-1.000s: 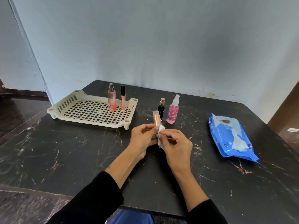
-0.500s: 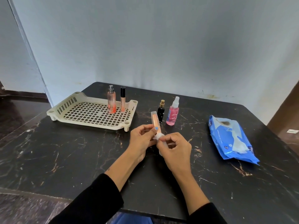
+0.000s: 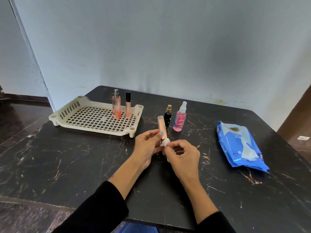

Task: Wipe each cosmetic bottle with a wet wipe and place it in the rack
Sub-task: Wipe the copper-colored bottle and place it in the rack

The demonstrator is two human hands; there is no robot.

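Observation:
My left hand [image 3: 148, 147] grips a slim peach cosmetic tube [image 3: 161, 125] near its lower end, holding it almost upright above the table. My right hand [image 3: 182, 156] pinches a small white wet wipe [image 3: 164, 143] against the tube's lower part. The cream rack [image 3: 94, 127] stands at the back left with an orange spray bottle [image 3: 116, 106] and a thin black-capped tube [image 3: 128, 105] upright in its far right corner. A small black bottle [image 3: 168, 116] and a pink spray bottle [image 3: 180, 119] stand on the table just behind my hands.
A blue wet-wipe pack [image 3: 240, 145] lies on the right side of the black marble table [image 3: 67, 157]. A pale wall runs behind the table. The table's front edge is close to my sleeves.
The wipe has slid down the peach tube toward its lower end, leaving more of the tube bare. My hands have stayed in about the same place.

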